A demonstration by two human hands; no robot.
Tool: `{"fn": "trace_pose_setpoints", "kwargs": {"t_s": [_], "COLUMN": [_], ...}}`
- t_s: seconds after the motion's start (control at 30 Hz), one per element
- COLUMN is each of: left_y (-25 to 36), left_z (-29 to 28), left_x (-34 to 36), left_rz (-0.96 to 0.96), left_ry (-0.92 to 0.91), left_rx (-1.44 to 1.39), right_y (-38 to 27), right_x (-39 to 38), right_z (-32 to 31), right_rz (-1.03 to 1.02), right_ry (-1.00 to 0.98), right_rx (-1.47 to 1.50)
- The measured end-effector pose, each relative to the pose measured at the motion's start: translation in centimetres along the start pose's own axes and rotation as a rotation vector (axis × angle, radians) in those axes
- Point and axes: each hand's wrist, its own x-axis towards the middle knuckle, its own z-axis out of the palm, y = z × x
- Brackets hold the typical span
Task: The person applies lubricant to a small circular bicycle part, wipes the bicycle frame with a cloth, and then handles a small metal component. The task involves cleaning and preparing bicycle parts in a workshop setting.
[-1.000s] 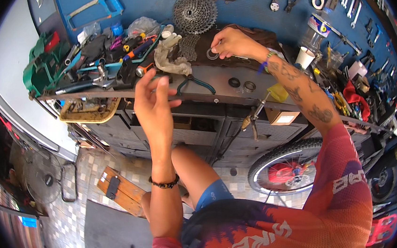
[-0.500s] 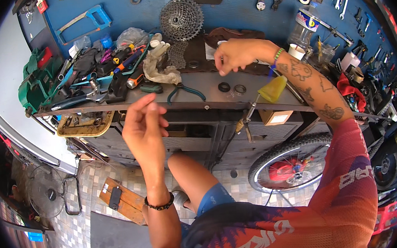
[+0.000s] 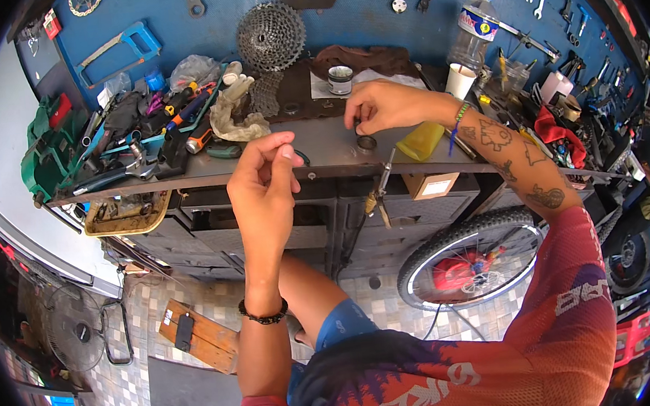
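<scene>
My right hand reaches over the workbench. Its fingertips pinch a small black ring. Just below them a metal ring-shaped bearing lies flat on the bench top. My left hand hovers in front of the bench edge. Its fingers are loosely curled and a little apart, with nothing visible between them. Behind it, the teal-handled pliers are mostly hidden. An open tub stands on white paper farther back. To the right lies a yellow piece.
Heaped tools and a crumpled pale glove fill the bench's left side. A cassette leans against the blue tool wall. A paper cup and plastic bottle stand at right. Below are a cardboard box and bicycle wheel.
My right hand has come down to the bench and taken hold of the black ring that lay beside the bearing. My left hand has moved right and slightly up. The view has shifted.
</scene>
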Motion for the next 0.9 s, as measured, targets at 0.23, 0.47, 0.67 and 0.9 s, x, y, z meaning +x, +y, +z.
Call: {"fn": "trace_pose_setpoints", "kwargs": {"t_s": [0.23,0.47,0.67,0.9], "left_y": [-0.8,-0.8,-0.7,-1.0], "left_z": [0.1,0.3,0.8,1.8], "left_x": [-0.4,-0.8,-1.7,-3.0], "left_rz": [-0.022,-0.057,-0.138,-0.354], "left_ry": [-0.007,-0.019,-0.069,-0.195], "left_rx": [-0.044,-0.062,-0.032,-0.041], "right_y": [1.4,0.9,0.0,-0.6], "right_x": [-2.9,-2.7,-1.8,-1.1], "right_z": [1.3,1.7,1.7,2.1], "right_rz": [-0.072,-0.056,-0.021,-0.013], "right_ry": [0.021,-0.012,-0.039,-0.017], "right_rx": [0.076,-0.028,-0.044,0.2]}}
